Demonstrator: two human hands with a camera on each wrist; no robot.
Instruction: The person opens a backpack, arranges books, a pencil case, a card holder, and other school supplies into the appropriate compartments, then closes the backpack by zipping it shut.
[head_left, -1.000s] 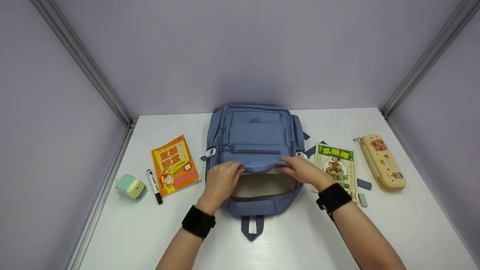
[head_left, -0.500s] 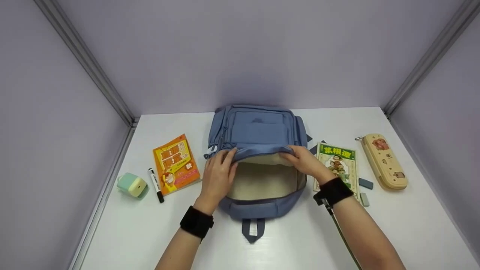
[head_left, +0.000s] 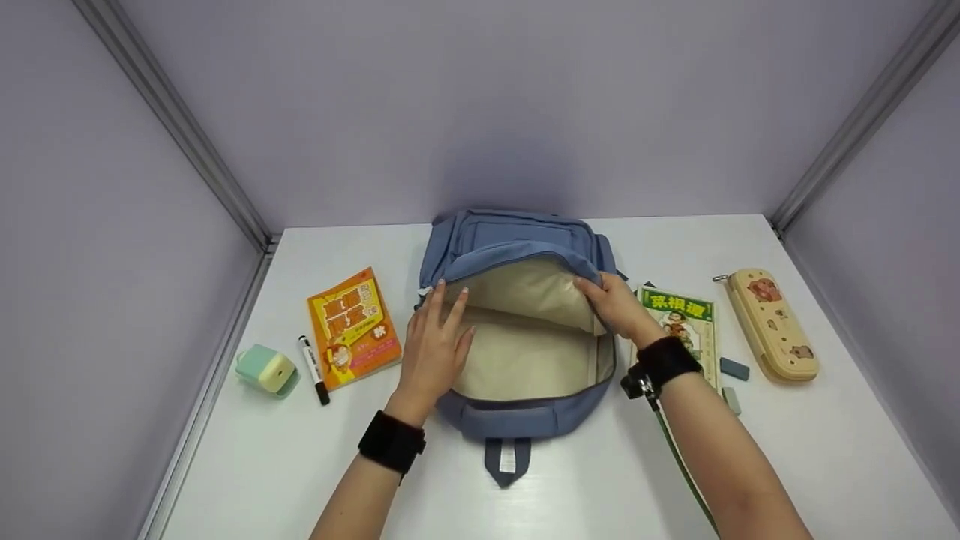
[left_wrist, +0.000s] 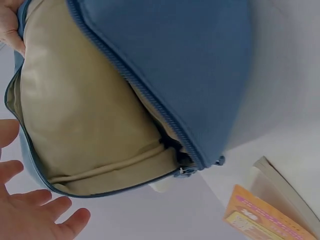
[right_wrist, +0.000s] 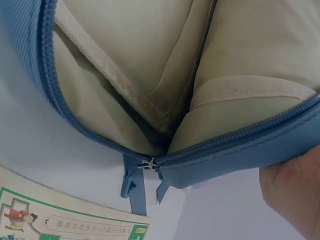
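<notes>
A blue backpack [head_left: 510, 420] lies on the white table, its main compartment unzipped and gaping, showing a beige lining. My right hand [head_left: 619, 306] grips the edge of the front flap [head_left: 517, 253] at its right side, thumb on the lining, and holds it folded back. In the right wrist view that hand [right_wrist: 295, 195] is partly out of frame beside the zipped rim. Over the left side of the opening, my left hand [head_left: 433, 349] has its fingers straight and spread. The left wrist view shows those fingers [left_wrist: 74, 223] near the rim, gripping nothing.
To the left are an orange book [head_left: 354, 328], a marker [head_left: 315, 371] and a green-and-yellow pencil sharpener [head_left: 266, 370]. On the right lie a green-and-cream book [head_left: 681, 306], two erasers, one dark [head_left: 734, 368], and a yellow pencil case [head_left: 772, 326]. Walls [head_left: 495, 105] enclose the table.
The front flap has been lifted and folded back away from me, widening the opening. My left hand has let go of its edge and spread its fingers; the right moved up with the flap.
</notes>
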